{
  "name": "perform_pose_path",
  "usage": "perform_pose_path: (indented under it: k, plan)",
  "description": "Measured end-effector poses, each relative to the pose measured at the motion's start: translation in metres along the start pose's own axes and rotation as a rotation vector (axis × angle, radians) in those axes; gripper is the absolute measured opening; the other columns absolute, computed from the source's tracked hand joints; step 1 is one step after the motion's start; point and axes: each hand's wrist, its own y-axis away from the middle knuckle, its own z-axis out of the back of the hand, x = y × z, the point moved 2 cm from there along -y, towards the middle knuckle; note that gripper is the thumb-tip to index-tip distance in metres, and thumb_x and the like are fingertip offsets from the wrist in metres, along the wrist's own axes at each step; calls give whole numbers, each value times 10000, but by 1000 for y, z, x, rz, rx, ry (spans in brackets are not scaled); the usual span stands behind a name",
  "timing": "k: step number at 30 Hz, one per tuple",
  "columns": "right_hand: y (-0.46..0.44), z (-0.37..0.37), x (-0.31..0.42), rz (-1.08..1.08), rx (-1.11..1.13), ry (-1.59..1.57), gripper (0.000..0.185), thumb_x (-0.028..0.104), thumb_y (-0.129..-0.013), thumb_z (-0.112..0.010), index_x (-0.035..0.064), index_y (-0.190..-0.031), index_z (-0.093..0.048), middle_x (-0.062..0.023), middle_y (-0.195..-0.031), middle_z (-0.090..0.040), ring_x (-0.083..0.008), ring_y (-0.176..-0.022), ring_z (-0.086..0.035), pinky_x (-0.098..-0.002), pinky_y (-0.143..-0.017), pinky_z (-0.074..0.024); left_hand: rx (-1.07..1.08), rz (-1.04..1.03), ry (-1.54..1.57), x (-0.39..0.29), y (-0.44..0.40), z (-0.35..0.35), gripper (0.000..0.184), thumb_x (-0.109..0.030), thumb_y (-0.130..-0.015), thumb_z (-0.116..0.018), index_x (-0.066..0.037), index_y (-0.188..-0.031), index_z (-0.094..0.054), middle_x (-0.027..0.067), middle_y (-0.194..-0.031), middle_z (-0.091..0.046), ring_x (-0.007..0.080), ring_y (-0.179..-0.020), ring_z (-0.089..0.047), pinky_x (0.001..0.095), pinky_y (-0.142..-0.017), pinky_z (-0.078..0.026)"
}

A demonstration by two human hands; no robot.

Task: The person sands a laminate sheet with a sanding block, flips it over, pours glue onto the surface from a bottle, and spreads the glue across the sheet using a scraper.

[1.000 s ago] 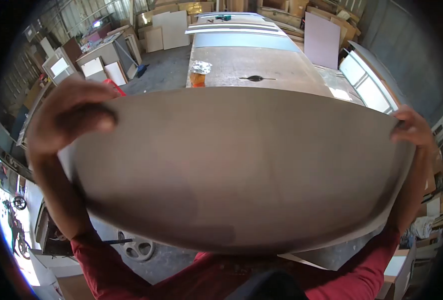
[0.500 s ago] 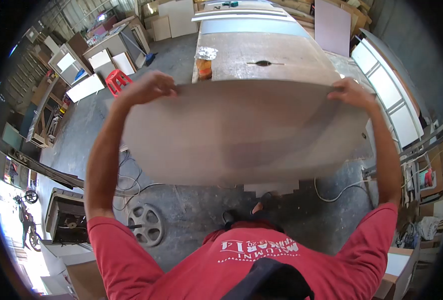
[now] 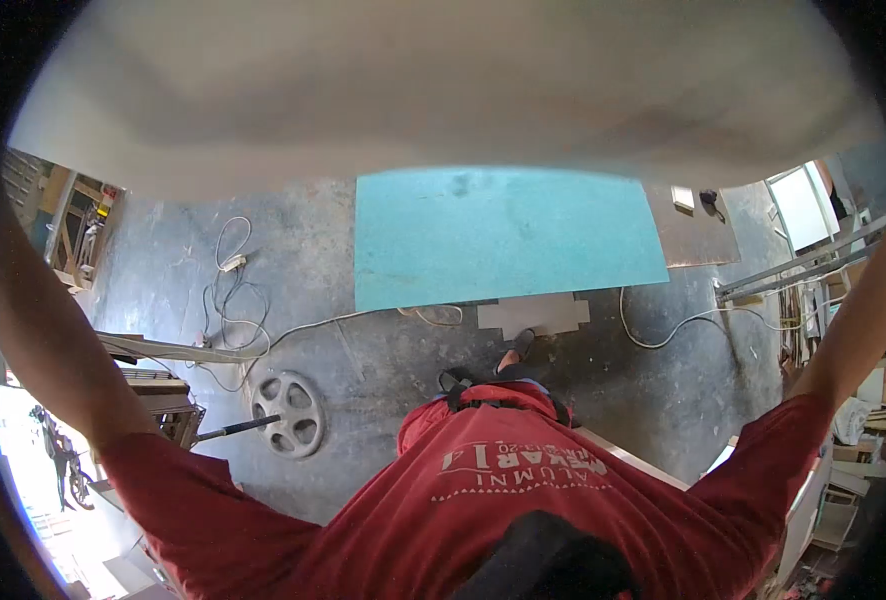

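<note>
A large pale grey-brown panel (image 3: 443, 90) fills the top of the head view, very close to the camera and blurred. Its lower edge runs across the whole width. My left forearm (image 3: 53, 320) reaches up along the left side, and my right forearm (image 3: 853, 320) does the same on the right. Both hands are out of sight around or beyond the panel, so their fingers do not show. Below the panel's edge, a flat turquoise sheet (image 3: 508, 240) lies in front of me, its far part hidden.
A brown board (image 3: 698, 230) with a small white block (image 3: 682, 198) adjoins the turquoise sheet. Cables (image 3: 233, 300) trail over the concrete floor. A grey spoked wheel (image 3: 291, 415) stands at lower left. Cardboard (image 3: 538, 315) lies by my feet; metal rails (image 3: 803, 260) are at right.
The panel has risen toward the camera, and both arms have lifted and spread outward. My hands, earlier gripping its far edge, have left view. The turquoise sheet has become visible; the worktable is now covered.
</note>
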Motion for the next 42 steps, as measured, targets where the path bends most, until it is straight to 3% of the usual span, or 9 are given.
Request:
perform_pose_path:
  k: [3,6,8,15,26,29,31,36,42]
  plan:
    - [83,9,2,74,153,96,254,302,-954,-757,55,-896,-777,-36,-689,-675,-120,-591,-539,-293,-559,-440,74,-16,-18,-25,54,-8,232,-236,-941,-725,-20,-857,-716,73,-781,-711,163,-707,-624,338,-642,-491]
    - [235,-60,15,-393,343,-165,116,30,-902,-645,28,-1013,-680,-96,-1022,-698,-217,-948,-668,-362,-873,-527,257,-26,107,-49,192,-107,165,25,-854,-726,-90,-972,-746,67,-932,-755,234,-892,-733,340,-757,-581]
    - [296,-118,74,-93,398,151,195,-27,-806,-671,64,-977,-690,-124,-979,-716,-336,-928,-677,-424,-834,-532,369,223,284,-74,260,-177,159,-27,-786,-795,-101,-921,-754,67,-962,-762,252,-887,-735,361,-769,-591]
    - [512,-279,140,-347,600,-101,205,54,-760,-738,107,-957,-718,-57,-1063,-709,-305,-1042,-655,-472,-877,-515,370,529,415,-98,490,-360,116,-25,-783,-786,-69,-866,-718,71,-1038,-757,285,-950,-719,375,-794,-577]
    - [506,-342,129,-512,562,-94,226,42,-778,-751,109,-989,-706,-74,-1154,-677,-316,-1110,-623,-451,-933,-511,468,628,418,-61,485,-423,214,-10,-751,-778,-59,-946,-705,115,-1199,-709,310,-1096,-678,384,-901,-558]
    - [481,-348,140,-546,1066,1,361,211,-809,-777,131,-1157,-717,-171,-1345,-602,-368,-1274,-537,-507,-1057,-445,648,519,390,-73,470,-420,355,-55,-762,-800,-65,-1107,-714,145,-1299,-667,335,-1207,-633,402,-1006,-518]
    - [467,-365,170,-624,767,-286,455,291,-866,-750,120,-1281,-678,-189,-1421,-570,-382,-1333,-506,-516,-1102,-412,557,579,445,-77,465,-444,429,-98,-789,-795,-64,-1202,-684,160,-1348,-639,346,-1272,-589,421,-1071,-463]
    - [415,-454,283,-303,620,-597,606,447,-939,-666,66,-1403,-575,-189,-1540,-477,-409,-1442,-413,-549,-1179,-330,403,686,317,-95,424,-521,563,-212,-900,-717,-64,-1420,-562,184,-1529,-499,389,-1459,-405,518,-1207,-288]
    - [447,-492,182,-317,590,-397,588,490,-958,-614,195,-1462,-542,-116,-1609,-408,-396,-1498,-329,-614,-1209,-227,603,705,-118,-110,412,-577,702,-316,-974,-571,-71,-1590,-340,160,-1686,-249,450,-1544,-190,641,-1222,-149]
